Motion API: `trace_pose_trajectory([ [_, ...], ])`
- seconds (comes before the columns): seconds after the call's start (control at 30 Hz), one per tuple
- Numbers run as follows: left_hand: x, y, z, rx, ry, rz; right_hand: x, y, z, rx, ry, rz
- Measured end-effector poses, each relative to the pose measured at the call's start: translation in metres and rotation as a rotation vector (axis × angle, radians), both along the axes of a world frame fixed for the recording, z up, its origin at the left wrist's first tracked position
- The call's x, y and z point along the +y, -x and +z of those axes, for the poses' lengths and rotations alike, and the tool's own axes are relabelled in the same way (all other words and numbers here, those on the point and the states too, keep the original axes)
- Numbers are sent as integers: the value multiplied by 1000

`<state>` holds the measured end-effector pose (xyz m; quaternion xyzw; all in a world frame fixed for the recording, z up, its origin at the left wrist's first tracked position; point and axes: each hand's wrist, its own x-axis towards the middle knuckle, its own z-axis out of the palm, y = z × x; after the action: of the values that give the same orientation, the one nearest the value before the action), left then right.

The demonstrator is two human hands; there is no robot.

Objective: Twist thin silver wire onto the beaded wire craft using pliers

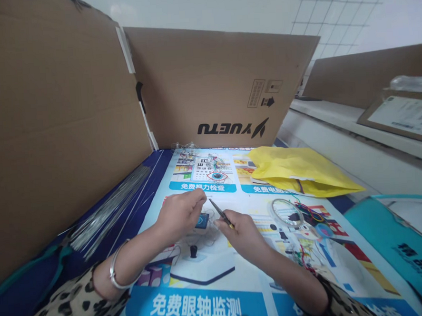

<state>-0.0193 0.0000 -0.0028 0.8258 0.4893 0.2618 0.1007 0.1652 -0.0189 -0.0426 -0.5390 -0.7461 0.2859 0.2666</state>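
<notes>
My left hand [180, 211] is closed in a pinch above the middle of the printed poster sheet [203, 263]. What lies between its fingertips is too small to make out. My right hand [242, 232] grips a pair of dark tweezers [221, 212], whose tip points up and left, close to the left fingertips. Thin, wire-like loops [211, 232] lie on the poster beneath and between both hands.
Cardboard walls [206, 77] stand behind and to the left. A bundle of straight thin wires [110, 209] lies at left. On the right are a yellow bag [300, 167], a clear ring-shaped roll [288, 213], coloured cords [312, 213] and a teal box [398, 237].
</notes>
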Motion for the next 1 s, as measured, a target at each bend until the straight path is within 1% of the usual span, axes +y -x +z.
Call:
trace_pose_trajectory([
  [0.1, 1, 5, 9, 134, 20, -9, 1, -3, 6, -44, 48, 61],
  [0.2, 1, 9, 19, 215, 63, -27, 2, -8, 11, -80, 115, 137],
  [0.27, 2, 11, 22, 212, 92, -68, 4, -11, 12, -79, 161, 192],
  [0.3, 3, 12, 23, 178, 109, -94, 5, -13, 12, -65, 182, 219],
  [0.33, 4, 12, 23, 117, 132, -119, 6, -15, 12, -40, 203, 246],
  [0.4, 6, 12, 20, -65, 184, -153, 7, -17, 12, 33, 245, 277],
  [0.53, 10, 9, 10, -455, 281, -185, 7, -18, 9, 162, 310, 270],
  [0.6, 10, 6, 4, -589, 330, -222, 5, -17, 7, 221, 373, 268],
  [0.7, 11, 2, -5, -731, 383, -257, 3, -15, 3, 292, 476, 264],
  [0.73, 10, 1, -8, -767, 386, -248, 2, -14, 1, 296, 481, 266],
  [0.8, 10, -1, -13, -800, 370, -209, 1, -12, 0, 260, 434, 281],
  [0.9, 8, -2, -16, -747, 322, -158, 0, -10, 2, 144, 287, 302],
  [1.0, 7, -1, -15, -691, 304, -145, -1, -9, 6, 51, 210, 289],
])
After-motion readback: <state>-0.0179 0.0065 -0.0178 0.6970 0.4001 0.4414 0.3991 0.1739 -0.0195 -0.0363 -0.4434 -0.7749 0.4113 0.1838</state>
